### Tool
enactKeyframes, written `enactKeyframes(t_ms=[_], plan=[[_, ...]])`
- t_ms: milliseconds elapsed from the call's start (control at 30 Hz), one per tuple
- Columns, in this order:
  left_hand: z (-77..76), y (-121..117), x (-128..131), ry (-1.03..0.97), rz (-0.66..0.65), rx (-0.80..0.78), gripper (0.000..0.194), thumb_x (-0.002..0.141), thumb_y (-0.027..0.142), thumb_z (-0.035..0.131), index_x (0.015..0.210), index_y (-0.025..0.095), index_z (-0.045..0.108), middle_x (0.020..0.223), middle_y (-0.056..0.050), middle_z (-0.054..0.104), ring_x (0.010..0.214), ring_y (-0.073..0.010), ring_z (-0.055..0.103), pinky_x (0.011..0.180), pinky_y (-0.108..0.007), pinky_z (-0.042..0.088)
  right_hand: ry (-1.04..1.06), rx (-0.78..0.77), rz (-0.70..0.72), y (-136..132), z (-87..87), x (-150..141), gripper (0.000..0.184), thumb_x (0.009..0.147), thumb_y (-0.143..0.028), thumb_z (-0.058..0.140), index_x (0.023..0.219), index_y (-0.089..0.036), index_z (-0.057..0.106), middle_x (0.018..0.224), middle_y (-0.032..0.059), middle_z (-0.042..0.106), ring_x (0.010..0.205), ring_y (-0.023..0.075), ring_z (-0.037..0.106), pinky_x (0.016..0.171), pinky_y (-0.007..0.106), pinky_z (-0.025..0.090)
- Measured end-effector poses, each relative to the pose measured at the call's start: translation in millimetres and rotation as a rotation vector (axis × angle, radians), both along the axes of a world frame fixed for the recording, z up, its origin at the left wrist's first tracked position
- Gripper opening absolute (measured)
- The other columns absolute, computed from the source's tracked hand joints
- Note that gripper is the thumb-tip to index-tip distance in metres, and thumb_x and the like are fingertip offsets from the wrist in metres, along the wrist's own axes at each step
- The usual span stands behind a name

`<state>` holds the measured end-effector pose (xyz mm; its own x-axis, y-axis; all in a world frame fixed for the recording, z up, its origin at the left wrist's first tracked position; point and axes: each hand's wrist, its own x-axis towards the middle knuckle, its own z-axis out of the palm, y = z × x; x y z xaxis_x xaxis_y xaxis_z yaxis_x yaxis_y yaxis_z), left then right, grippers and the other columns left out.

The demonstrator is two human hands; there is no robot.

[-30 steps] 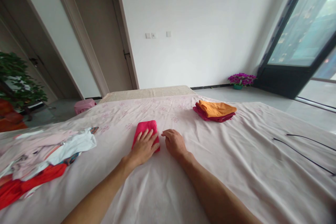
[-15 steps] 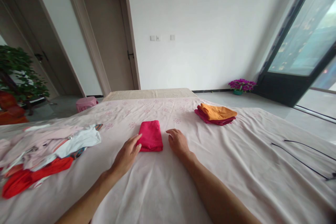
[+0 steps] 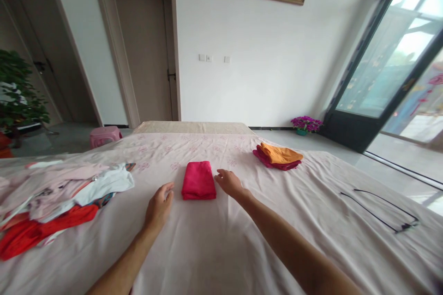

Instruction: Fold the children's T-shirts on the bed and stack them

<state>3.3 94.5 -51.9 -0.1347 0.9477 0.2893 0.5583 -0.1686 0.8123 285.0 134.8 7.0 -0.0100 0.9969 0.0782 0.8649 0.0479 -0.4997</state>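
Observation:
A folded crimson cloth (image 3: pixel 198 180) lies flat on the pale pink sheet of the bed (image 3: pixel 221 249). My left hand (image 3: pixel 158 206) rests on the sheet a little to the left of the cloth, fingers loosely curled, holding nothing. My right hand (image 3: pixel 229 182) hovers just right of the cloth's edge, fingers spread, also holding nothing. Neither hand touches the cloth. Farther back to the right sits a small stack of folded cloths (image 3: pixel 278 156), orange on top of dark pink.
A heap of unfolded clothes (image 3: pixel 58 198), white, pink and red, lies at the left of the bed. A black cord (image 3: pixel 380 209) lies on the sheet at the right. Beyond the bed are a pink stool (image 3: pixel 100 136), a door, a potted plant and glass doors.
My left hand has slid off the crimson cloth and drawn back to the left. My right hand stayed beside the cloth. The camera has tilted up, showing more of the wall.

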Motion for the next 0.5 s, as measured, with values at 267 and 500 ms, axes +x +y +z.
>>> enactKeyframes(t_ms=[267,500], plan=[[-7.1,7.3,-7.1,-0.047,-0.013,0.006,0.040,0.085,0.034,0.047,0.119,0.019,0.062,0.123,-0.009,0.069,0.116,-0.0211,0.064,0.104,-0.035,0.047,0.184,-0.310,-0.151,51.1,1.2,-29.4,0.039,0.084,-0.050,0.061,0.078,-0.013,0.068,0.060,0.0074,0.065,0.062,0.0206,0.066,0.056,0.025,0.047],[-10.3,10.5,-10.3,-0.049,-0.038,-0.020,0.043,0.084,0.035,0.047,0.121,0.020,0.062,0.123,-0.007,0.070,0.115,-0.0209,0.065,0.103,-0.034,0.048,0.413,-0.447,-0.214,62.0,-0.9,-40.9,0.027,0.081,-0.038,0.065,0.071,-0.013,0.063,0.049,0.0059,0.057,0.052,0.0239,0.063,0.046,0.031,0.050]])
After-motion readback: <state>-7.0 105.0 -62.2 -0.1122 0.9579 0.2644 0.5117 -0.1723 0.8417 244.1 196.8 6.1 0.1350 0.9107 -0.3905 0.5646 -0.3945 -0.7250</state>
